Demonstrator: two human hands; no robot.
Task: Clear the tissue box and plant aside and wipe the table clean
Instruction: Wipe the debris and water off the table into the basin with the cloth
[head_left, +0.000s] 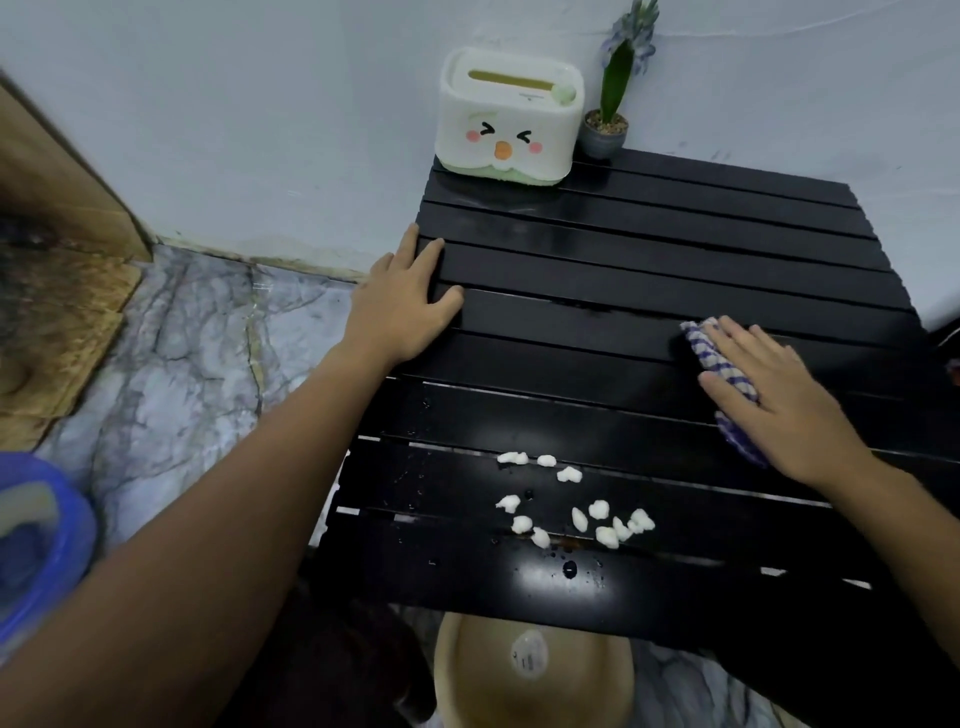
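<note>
A black slatted table (649, 270) fills the middle and right. A white tissue box (509, 117) with a cartoon face stands at its far left corner, against the wall. Just right of the box stands a small potted plant (610, 119) with a purple flower. My left hand (402, 301) rests flat on the table's left edge, fingers spread, holding nothing. My right hand (774, 400) presses a blue-and-white checked cloth (706, 353) flat on the right side of the table. Several white crumbs (576, 512) and water drops lie on the near slats.
A beige basin (535, 675) sits on the floor under the table's near edge. A blue plastic container (36, 545) stands at the far left. The floor is marble-patterned tile (197, 353), with a stained wooden panel (57, 291) to the left.
</note>
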